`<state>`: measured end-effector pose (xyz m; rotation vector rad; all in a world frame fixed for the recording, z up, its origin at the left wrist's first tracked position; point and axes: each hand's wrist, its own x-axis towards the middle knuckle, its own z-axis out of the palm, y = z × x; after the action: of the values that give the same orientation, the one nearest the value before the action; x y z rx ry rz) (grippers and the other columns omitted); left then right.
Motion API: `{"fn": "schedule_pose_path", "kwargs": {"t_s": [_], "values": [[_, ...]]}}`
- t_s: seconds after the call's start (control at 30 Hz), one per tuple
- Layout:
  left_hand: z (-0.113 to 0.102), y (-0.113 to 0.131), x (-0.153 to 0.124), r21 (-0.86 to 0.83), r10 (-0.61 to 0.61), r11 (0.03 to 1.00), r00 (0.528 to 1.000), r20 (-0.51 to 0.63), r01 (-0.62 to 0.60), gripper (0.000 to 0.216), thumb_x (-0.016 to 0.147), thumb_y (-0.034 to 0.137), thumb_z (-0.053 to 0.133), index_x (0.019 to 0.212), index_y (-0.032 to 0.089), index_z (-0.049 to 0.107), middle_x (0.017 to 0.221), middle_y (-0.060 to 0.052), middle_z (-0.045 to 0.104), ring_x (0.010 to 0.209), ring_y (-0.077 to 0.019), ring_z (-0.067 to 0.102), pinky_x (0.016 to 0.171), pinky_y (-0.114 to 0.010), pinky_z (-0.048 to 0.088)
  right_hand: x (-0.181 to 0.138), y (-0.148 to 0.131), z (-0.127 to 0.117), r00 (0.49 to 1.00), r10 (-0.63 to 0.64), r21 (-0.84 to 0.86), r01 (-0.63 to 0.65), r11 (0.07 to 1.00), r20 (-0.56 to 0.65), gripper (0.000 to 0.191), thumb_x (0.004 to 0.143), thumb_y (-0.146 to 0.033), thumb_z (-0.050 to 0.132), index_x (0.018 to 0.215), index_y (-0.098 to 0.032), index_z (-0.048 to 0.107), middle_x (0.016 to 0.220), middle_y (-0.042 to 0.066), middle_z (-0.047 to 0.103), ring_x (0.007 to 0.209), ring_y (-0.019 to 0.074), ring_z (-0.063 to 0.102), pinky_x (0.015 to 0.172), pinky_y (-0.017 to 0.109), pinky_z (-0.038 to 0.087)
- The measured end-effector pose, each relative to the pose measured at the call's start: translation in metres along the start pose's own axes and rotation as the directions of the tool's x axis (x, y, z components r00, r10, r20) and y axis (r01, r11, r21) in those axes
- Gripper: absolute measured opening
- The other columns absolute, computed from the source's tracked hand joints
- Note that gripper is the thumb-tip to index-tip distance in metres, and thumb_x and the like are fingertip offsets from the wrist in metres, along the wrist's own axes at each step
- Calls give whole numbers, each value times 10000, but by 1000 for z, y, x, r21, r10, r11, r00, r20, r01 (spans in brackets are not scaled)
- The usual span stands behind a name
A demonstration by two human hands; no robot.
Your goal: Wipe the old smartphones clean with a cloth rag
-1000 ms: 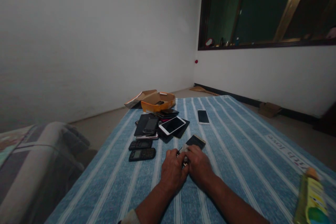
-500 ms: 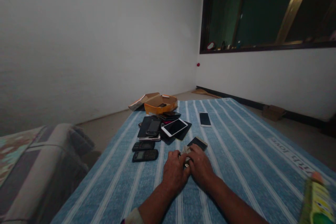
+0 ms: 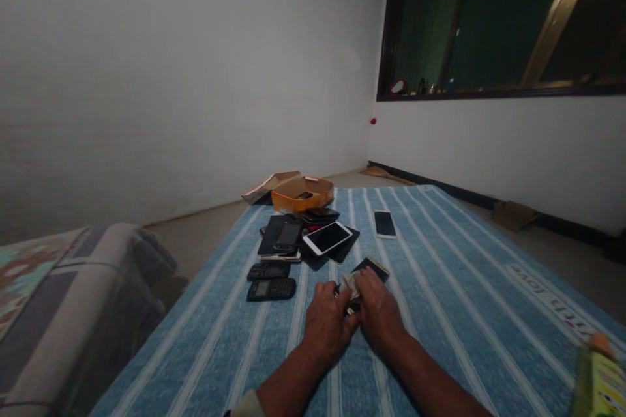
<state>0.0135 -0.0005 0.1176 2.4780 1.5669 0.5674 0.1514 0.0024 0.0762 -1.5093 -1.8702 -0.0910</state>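
Close together over the striped cover, my left hand (image 3: 327, 318) and my right hand (image 3: 379, 309) work on one small item. My left hand is closed around the edge of a dark phone (image 3: 353, 307), mostly hidden by the fingers. A crumpled pale cloth (image 3: 349, 283) is bunched under my right hand's fingers, pressed against that phone. Just beyond my right hand lies a dark-screened phone (image 3: 370, 266), partly covered by it. To the left, two black keypad phones (image 3: 271, 289) lie side by side. A white phone (image 3: 327, 238) rests on a pile of dark phones.
An open orange box (image 3: 303, 199) stands behind the pile, its lid (image 3: 270, 187) leaning at its left. Another white-framed phone (image 3: 385, 224) lies apart at the right. A yellow-green package (image 3: 604, 381) is at the lower right edge. A draped blanket (image 3: 92, 300) is at left.
The view has shifted slightly. My right hand has moved a little over the held phone, and more of the pale cloth shows between the hands. My left hand keeps its grip.
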Motion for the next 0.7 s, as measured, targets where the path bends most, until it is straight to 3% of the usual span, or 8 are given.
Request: {"fn": "schedule_pose_path", "kwargs": {"t_s": [0.13,0.33,0.57,0.7], "values": [[-1,1,0,7,-5,1000,1000,27,5,349,817,266,697,1166,246,687,1119,-95,603,1045,-279,515,901,-391,470,-2,1,2,998,51,-79,-48,996,34,280,859,-36,509,1053,-108,697,1328,201,594,1303,293,511,1053,421,448],[-7,5,-1,-5,-7,1000,997,75,7,392,833,272,683,1224,278,656,1115,-91,588,1053,-281,500,906,-396,462,-1,-5,-7,993,96,-240,-77,968,69,212,842,-86,614,993,-165,740,1283,196,615,1246,336,545,986,454,476],[-7,7,0,-2,-24,1000,994,106,24,334,822,249,680,1156,251,676,1106,-92,572,1047,-275,486,920,-387,449,-1,-3,-8,997,-38,-193,51,980,71,173,831,-48,605,907,-158,716,1093,147,691,1071,279,628,924,386,518],[-2,3,0,1,-10,1000,996,85,10,385,838,260,654,1222,269,640,1095,-82,557,1042,-272,472,912,-387,450,-3,0,-3,995,-99,-123,100,987,11,270,835,-27,562,1046,-142,685,1115,139,698,1088,275,626,949,392,509]]}}
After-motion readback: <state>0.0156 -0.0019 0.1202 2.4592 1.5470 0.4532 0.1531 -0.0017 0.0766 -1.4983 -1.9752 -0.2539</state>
